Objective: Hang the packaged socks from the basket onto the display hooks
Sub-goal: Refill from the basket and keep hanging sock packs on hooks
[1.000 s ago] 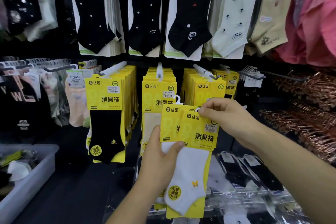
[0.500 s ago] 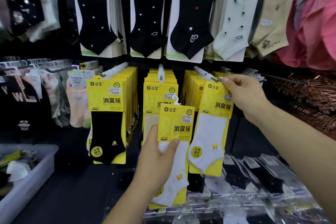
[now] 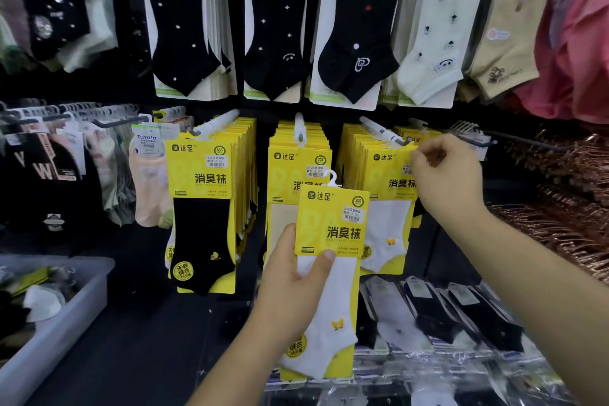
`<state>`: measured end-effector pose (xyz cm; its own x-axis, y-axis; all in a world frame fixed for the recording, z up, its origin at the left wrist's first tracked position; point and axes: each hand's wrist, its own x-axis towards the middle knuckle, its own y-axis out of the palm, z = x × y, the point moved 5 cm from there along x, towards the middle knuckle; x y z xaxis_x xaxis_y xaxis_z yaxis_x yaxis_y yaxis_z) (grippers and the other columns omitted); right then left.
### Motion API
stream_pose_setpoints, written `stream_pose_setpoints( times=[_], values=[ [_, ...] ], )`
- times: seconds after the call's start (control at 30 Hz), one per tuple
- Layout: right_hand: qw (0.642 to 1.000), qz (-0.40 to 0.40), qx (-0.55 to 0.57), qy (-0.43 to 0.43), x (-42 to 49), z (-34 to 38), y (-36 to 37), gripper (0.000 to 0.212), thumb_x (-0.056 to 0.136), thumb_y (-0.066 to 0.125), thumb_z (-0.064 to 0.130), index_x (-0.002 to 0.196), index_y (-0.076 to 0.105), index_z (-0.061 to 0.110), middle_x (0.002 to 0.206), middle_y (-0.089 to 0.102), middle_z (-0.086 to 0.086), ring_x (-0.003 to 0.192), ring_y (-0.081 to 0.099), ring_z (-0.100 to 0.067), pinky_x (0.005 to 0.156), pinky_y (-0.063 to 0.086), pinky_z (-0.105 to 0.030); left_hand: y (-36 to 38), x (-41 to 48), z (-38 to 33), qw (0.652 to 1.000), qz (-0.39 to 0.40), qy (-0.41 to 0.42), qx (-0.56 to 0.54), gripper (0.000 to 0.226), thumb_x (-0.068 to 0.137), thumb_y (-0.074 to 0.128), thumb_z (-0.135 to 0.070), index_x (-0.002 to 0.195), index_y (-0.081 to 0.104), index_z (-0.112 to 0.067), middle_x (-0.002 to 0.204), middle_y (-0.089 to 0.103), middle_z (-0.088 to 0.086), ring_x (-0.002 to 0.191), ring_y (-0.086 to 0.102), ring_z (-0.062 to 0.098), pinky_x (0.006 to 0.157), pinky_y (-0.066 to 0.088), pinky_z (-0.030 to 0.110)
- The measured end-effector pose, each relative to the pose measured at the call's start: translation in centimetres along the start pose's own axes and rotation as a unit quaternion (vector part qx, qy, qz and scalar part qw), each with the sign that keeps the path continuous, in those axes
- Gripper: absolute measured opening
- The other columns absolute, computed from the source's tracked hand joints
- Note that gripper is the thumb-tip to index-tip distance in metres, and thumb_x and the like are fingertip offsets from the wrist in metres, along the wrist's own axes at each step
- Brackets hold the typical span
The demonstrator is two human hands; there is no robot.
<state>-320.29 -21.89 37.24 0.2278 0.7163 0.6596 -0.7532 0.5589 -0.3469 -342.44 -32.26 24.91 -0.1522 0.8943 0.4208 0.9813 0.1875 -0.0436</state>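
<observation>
My left hand (image 3: 290, 287) grips a yellow-carded pack of white socks (image 3: 333, 227) upright in front of the middle row, its white hanger tab free at the top. A second matching pack (image 3: 389, 208) hangs at the front of the right display hook (image 3: 385, 135). My right hand (image 3: 445, 181) is at that pack's upper right corner, fingers curled and pinching the card just below the hook tip. The grey basket (image 3: 82, 303) sits at the lower left with several more packs inside.
Full hooks of yellow packs with black socks (image 3: 201, 208) and beige socks (image 3: 296, 155) hang to the left. Larger sock cards fill the row above. Copper hangers (image 3: 566, 208) stick out at the right. Bagged socks (image 3: 445, 313) lie on the shelf below.
My right hand took one pack off the pair in my left hand, lifted it up and right, and it now hangs on the right hook. My left hand keeps the other pack.
</observation>
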Motion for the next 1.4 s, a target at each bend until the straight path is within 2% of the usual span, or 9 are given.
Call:
stream_pose_setpoints(
  times=[0.13, 0.27, 0.43, 0.57, 0.7, 1.0, 1.13, 1.23, 1.4],
  values=[
    [0.98, 0.134, 0.125, 0.076, -4.1, 0.2, 1.7, 0.019, 0.093, 0.068, 0.022, 0.081, 0.071, 0.008, 0.08, 0.066, -0.01, 0.065, 0.058, -0.003, 0.062, 0.045, -0.022, 0.6, -0.1, 0.1, 0.999, 0.028, -0.003, -0.019, 0.029, 0.107, 0.06, -0.013, 0.123, 0.065, -0.036, 0.118, 0.076, -0.02, 0.114, 0.07, 0.002, 0.095, 0.054, 0.027],
    [0.947, 0.233, 0.215, 0.045, -5.8, 2.5, 2.1, 0.017, 0.094, 0.069, 0.031, 0.081, 0.077, 0.024, 0.081, 0.074, 0.001, 0.072, 0.065, -0.002, 0.062, 0.048, -0.011, 1.2, -0.4, 0.2, 0.998, 0.059, -0.003, -0.016, 0.027, 0.106, 0.061, -0.014, 0.12, 0.068, -0.036, 0.118, 0.076, -0.016, 0.114, 0.07, 0.004, 0.091, 0.055, 0.019],
    [0.935, 0.277, 0.22, 0.022, -5.6, 3.3, 2.1, 0.018, 0.092, 0.072, 0.02, 0.082, 0.079, 0.033, 0.08, 0.076, -0.001, 0.073, 0.067, -0.007, 0.069, 0.053, -0.02, 1.6, -0.8, 0.1, 0.995, 0.096, -0.008, 0.0, 0.039, 0.108, 0.06, -0.017, 0.116, 0.066, -0.056, 0.123, 0.075, -0.018, 0.118, 0.068, 0.003, 0.095, 0.055, 0.018],
    [0.932, 0.282, 0.225, 0.032, -5.7, 2.8, 1.9, 0.015, 0.09, 0.075, 0.017, 0.082, 0.08, 0.03, 0.082, 0.077, -0.005, 0.075, 0.07, -0.015, 0.073, 0.056, -0.029, 1.8, -0.9, 0.3, 0.995, 0.095, -0.018, -0.01, 0.041, 0.108, 0.059, -0.014, 0.116, 0.067, -0.054, 0.124, 0.075, -0.016, 0.12, 0.068, 0.005, 0.099, 0.054, 0.028],
    [0.933, 0.276, 0.228, 0.036, -5.7, 2.3, 1.8, 0.01, 0.088, 0.077, 0.015, 0.083, 0.079, 0.024, 0.081, 0.078, -0.003, 0.074, 0.072, -0.013, 0.069, 0.057, -0.021, 2.0, -1.0, 0.6, 0.994, 0.097, -0.03, -0.03, 0.04, 0.108, 0.059, -0.012, 0.117, 0.068, -0.049, 0.125, 0.076, -0.013, 0.121, 0.069, 0.009, 0.102, 0.054, 0.033],
    [0.943, 0.255, 0.213, 0.024, -5.3, 2.1, 1.1, 0.011, 0.089, 0.075, 0.013, 0.087, 0.078, 0.023, 0.078, 0.077, 0.005, 0.071, 0.071, -0.003, 0.064, 0.051, -0.011, 2.3, -0.6, 0.8, 0.992, 0.086, -0.038, -0.09, 0.029, 0.105, 0.059, -0.003, 0.123, 0.069, -0.024, 0.119, 0.079, -0.006, 0.112, 0.074, 0.013, 0.088, 0.058, 0.023],
    [0.934, 0.262, 0.233, 0.065, -6.0, 1.1, 0.9, 0.014, 0.091, 0.073, 0.023, 0.105, 0.073, 0.021, 0.086, 0.078, 0.0, 0.085, 0.073, -0.009, 0.077, 0.057, -0.024, 2.4, -0.7, 0.6, 0.992, 0.091, -0.029, -0.077, 0.031, 0.107, 0.058, -0.007, 0.125, 0.068, -0.03, 0.121, 0.078, -0.009, 0.115, 0.072, 0.009, 0.089, 0.056, 0.019],
    [0.929, 0.258, 0.241, 0.106, -6.7, -0.7, 0.4, 0.019, 0.089, 0.073, 0.031, 0.103, 0.073, 0.018, 0.09, 0.077, -0.006, 0.086, 0.073, -0.016, 0.073, 0.056, -0.029, 2.8, -0.6, 0.2, 0.994, 0.089, -0.022, -0.064, 0.036, 0.108, 0.058, -0.009, 0.123, 0.069, -0.04, 0.124, 0.077, -0.01, 0.119, 0.071, 0.009, 0.095, 0.057, 0.024],
    [0.919, 0.207, 0.286, 0.173, -7.1, -3.9, -0.2, 0.014, 0.091, 0.073, 0.022, 0.102, 0.071, 0.014, 0.091, 0.078, -0.006, 0.086, 0.075, -0.02, 0.072, 0.059, -0.032, 5.9, 1.5, -0.8, 0.994, 0.111, -0.017, 0.011, 0.026, 0.108, 0.061, -0.018, 0.127, 0.065, -0.035, 0.123, 0.075, -0.015, 0.118, 0.068, 0.003, 0.101, 0.055, 0.031]
  ],
)
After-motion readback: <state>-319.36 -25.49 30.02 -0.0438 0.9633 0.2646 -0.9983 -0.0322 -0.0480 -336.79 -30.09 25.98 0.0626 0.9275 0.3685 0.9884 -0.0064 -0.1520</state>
